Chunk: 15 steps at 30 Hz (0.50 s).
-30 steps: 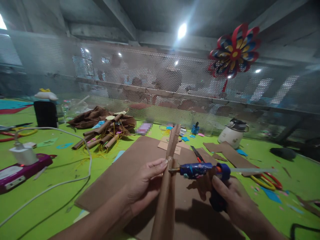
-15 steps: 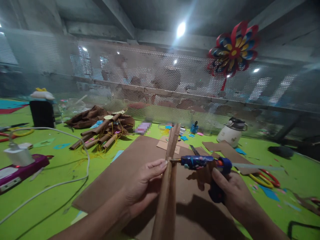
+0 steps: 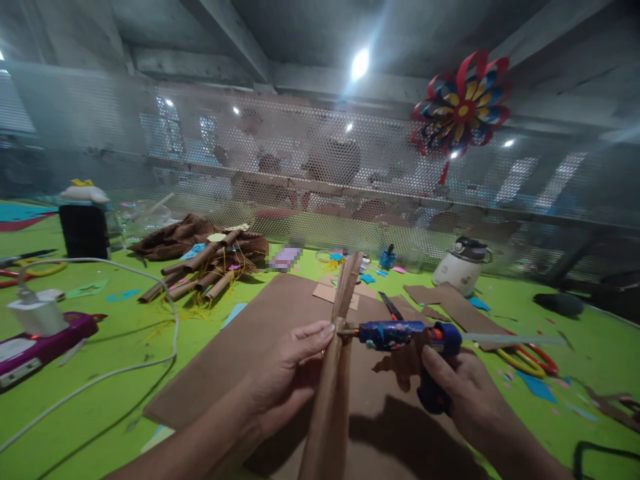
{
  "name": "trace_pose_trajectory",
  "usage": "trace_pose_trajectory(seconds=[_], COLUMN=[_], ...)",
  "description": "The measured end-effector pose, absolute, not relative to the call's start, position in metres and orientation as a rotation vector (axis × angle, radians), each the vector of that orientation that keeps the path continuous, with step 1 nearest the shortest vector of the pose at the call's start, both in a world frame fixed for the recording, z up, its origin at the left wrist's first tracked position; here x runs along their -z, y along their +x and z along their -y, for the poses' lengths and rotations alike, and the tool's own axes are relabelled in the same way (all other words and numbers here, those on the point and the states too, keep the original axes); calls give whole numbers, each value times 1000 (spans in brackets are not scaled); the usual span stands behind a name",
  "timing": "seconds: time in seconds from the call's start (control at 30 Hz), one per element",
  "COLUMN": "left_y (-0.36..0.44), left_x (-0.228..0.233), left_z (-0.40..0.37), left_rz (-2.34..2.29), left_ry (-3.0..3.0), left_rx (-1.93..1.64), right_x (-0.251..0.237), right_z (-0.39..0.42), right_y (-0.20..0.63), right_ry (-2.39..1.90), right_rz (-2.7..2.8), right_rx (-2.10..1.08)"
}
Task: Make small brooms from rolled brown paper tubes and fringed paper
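The left hand (image 3: 285,383) is closed around a long rolled tube of brown paper (image 3: 333,387), thumb and fingers wrapped on its near side so that the tube stands nearly upright between the two hands, its top leaning slightly away. The right hand (image 3: 463,393) grips the handle of a blue hot-glue gun (image 3: 405,335), index finger on the trigger side. The gun lies level, and its metal nozzle touches the tube just above the left thumb, at a point where a second strip of brown paper seems to meet the first. A clear glue stick (image 3: 505,339) pokes out of the gun's back, away from the tube.

Judging by this, the step in hand is laying glue at that joint. The next move probably calls for a steady squeeze and a short drag of the nozzle along the seam, left fingers kept clear of the hot tip.

Under both hands lies a large flat sheet of brown cardboard (image 3: 240,347) on the bright green table (image 3: 125,333). Beyond the left hand sits a heap of finished brown paper rolls (image 3: 200,270); further left, a white cable (image 3: 150,360) runs to a purple power strip (image 3: 35,337). Beyond the right hand are red-and-yellow scissors (image 3: 533,360) and a white lidded jug (image 3: 463,267). A red, blue and yellow paper pinwheel (image 3: 463,110) hangs above.
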<state>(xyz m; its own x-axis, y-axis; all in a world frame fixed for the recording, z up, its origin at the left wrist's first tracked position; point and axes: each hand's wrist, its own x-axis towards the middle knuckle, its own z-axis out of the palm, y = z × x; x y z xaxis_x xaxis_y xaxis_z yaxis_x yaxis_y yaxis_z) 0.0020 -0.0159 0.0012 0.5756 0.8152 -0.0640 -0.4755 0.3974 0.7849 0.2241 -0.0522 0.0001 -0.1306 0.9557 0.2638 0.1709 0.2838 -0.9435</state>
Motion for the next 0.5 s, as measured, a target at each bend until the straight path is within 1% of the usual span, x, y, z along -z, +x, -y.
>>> trace_pose_trajectory(seconds=[0.33,0.5], left_y=[2,3], left_x=[0,0], left_z=[17,17], left_rz=[-483,-478], left_ry=[810,814], left_rx=[-848,-852], right_x=[-3,1], right_z=[46,49], right_y=[225,227], right_ry=[-1015,-1016], right_rz=[1615,1610], right_rx=[-906,-957])
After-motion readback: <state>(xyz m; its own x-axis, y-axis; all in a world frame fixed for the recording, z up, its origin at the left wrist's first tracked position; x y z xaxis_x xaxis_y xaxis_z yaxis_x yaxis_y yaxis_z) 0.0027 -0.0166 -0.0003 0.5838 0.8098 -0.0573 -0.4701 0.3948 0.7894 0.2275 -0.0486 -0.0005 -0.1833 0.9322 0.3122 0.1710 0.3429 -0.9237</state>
